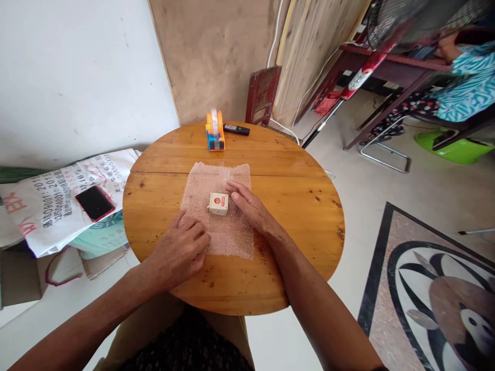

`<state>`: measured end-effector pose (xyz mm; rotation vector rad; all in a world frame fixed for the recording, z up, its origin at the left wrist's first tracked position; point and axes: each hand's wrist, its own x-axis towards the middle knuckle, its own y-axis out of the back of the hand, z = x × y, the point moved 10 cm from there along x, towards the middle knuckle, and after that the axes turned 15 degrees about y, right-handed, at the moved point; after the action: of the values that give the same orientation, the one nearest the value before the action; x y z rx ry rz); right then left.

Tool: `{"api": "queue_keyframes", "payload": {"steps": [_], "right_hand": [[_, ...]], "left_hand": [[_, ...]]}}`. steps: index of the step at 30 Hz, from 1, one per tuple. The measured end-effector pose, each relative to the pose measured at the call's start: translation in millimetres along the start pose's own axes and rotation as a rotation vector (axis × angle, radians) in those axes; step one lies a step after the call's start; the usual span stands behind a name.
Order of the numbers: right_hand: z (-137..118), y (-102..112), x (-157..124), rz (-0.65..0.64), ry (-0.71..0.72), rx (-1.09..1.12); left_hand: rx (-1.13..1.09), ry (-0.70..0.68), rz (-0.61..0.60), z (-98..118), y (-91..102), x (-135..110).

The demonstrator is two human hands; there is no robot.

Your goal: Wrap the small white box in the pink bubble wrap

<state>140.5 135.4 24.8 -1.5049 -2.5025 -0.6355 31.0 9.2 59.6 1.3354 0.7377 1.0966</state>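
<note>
A small cream box (218,204) with red print lies on a sheet of clear bubble wrap (228,237), spread on the round wooden table (305,206). My left hand (181,251) is at the sheet's lower left corner, its fingers curled in and closed on the edge; the fingertips are partly hidden. To the right of the box, my right hand (249,207) rests on the sheet with its fingers stretched out, close to the box but apart from it.
An orange and blue tape dispenser (215,131) and a black remote-like object (236,129) stand at the table's far edge. A chair (263,95) is behind. Left, a phone (95,202) lies on white sacks (42,216). A person (474,77) sits at a desk on the right.
</note>
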Motion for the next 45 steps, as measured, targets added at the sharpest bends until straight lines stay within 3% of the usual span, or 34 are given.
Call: {"api": "queue_keyframes", "payload": {"steps": [3,6,9,12,17,23,26,30,45], "right_hand": [[-1,0,-1,0.007,-0.016,0.008],[-3,0,-1,0.004,-0.017,0.049],[-5,2,-2,-0.005,-0.014,0.118],[-9,9,-4,-0.012,0.000,0.151],[-16,20,-5,0.020,-0.009,0.212],[-2,19,-5,0.106,-0.133,0.080],[4,22,-5,0.194,-0.135,0.052],[4,21,-3,0.216,-0.107,0.051],[1,18,-4,0.214,-0.104,0.073]], "left_hand": [[-0.016,-0.011,0.069,1,3.0,2],[-0.171,0.043,0.169,-10,21.0,11],[-0.279,0.140,0.275,-29,38.9,31],[-0.269,0.279,0.319,-50,44.1,60],[-0.351,0.478,0.216,-74,24.7,91],[-0.657,0.612,0.111,-86,-5.5,87],[-0.827,0.627,0.082,-90,-14.2,86],[-0.967,0.633,0.067,-94,-19.9,87],[-1.132,0.618,0.013,-91,-28.1,90]]}}
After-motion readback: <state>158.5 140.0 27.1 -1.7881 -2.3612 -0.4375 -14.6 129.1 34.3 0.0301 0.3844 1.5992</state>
